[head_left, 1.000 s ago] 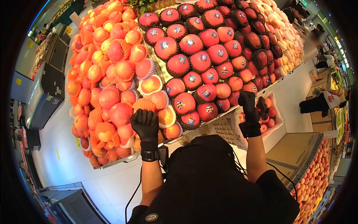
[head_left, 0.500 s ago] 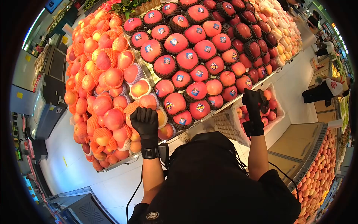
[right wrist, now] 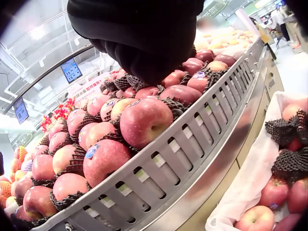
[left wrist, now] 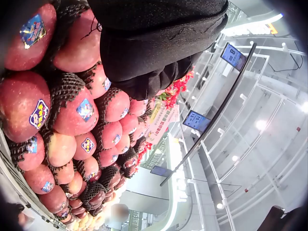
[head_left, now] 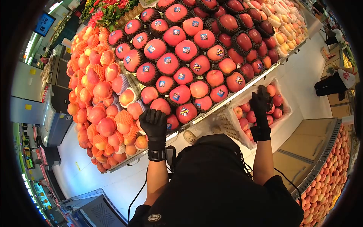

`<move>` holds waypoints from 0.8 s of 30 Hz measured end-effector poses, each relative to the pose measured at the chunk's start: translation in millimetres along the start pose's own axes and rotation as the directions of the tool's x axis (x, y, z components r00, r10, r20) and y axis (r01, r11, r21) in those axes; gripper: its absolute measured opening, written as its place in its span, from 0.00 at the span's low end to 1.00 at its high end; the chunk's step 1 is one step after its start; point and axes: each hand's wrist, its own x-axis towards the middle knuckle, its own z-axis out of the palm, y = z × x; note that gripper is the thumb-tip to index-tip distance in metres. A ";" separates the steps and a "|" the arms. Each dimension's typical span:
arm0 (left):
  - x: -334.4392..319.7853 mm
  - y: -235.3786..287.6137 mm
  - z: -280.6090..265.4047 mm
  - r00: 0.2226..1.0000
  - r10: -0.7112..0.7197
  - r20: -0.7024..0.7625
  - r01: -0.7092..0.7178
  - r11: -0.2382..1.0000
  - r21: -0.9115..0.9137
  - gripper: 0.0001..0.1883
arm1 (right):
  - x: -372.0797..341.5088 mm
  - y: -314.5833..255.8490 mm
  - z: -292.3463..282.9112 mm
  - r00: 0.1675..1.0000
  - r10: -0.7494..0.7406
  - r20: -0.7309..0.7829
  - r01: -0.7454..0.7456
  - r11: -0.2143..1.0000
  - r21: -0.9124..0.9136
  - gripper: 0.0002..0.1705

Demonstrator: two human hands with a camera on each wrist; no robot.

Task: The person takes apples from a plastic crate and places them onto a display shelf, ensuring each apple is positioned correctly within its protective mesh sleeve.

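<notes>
The left hand [head_left: 153,123], in a black glove, is curled into a fist at the front edge of the display, by red apples [head_left: 186,112] with stickers and black mesh sleeves. In the left wrist view that fist [left wrist: 159,45] fills the top, nothing seen in it. The right hand [head_left: 260,104], gloved alike with fingers curled, is over a lined crate [head_left: 242,139] of apples. Black mesh [head_left: 263,90] shows just beyond its knuckles. The right wrist view has this fist [right wrist: 139,38] in front of the apple display, its fingers hiding the apples behind; no held item shows.
A slotted metal rail [right wrist: 168,161] edges the display. Apples in orange foam nets [head_left: 106,126] are piled at left, pale netted fruit [head_left: 281,34] at far right. Red flowers [head_left: 111,7] stand behind. Another fruit stand is lower right; a person [head_left: 334,84] is beyond.
The head view has shifted, with the display sliding left in it. The left fist is now by the stickered apples rather than the orange-netted ones. Both hands stay curled.
</notes>
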 end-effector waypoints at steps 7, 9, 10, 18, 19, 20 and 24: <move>-1.2 -38.2 8.0 0.998 -0.055 0.014 0.054 0.997 0.050 0.18 | 5.7 -4.5 -41.3 0.962 0.179 0.208 -0.159 0.981 -0.111 0.25; -2.6 -46.6 7.8 0.998 -0.058 0.028 0.057 0.997 0.045 0.18 | 5.6 -5.5 -45.3 0.967 0.173 0.187 -0.173 0.985 -0.016 0.26; -3.9 -49.9 7.8 0.998 -0.062 0.008 0.061 0.996 0.057 0.18 | 7.8 2.9 -45.7 0.975 0.135 0.174 -0.140 0.990 0.018 0.26; -9.7 -76.4 18.4 0.988 -0.034 -0.153 0.060 0.985 0.163 0.18 | 10.2 59.6 -56.7 0.999 0.046 -0.027 -0.041 0.985 0.168 0.11; -8.6 -75.8 13.9 0.992 -0.074 -0.106 0.090 0.984 0.151 0.18 | 7.7 65.7 -61.8 0.984 0.178 0.031 -0.179 0.942 0.285 0.09; -8.7 -76.4 10.4 0.991 -0.106 -0.078 0.116 0.983 0.142 0.18 | 7.9 76.7 -67.7 0.950 0.294 0.106 -0.312 0.864 0.395 0.07; -6.6 -86.0 18.3 0.991 -0.064 -0.115 0.091 0.966 0.243 0.19 | 4.5 169.3 -73.8 0.974 -0.225 0.019 0.225 0.967 -0.123 0.06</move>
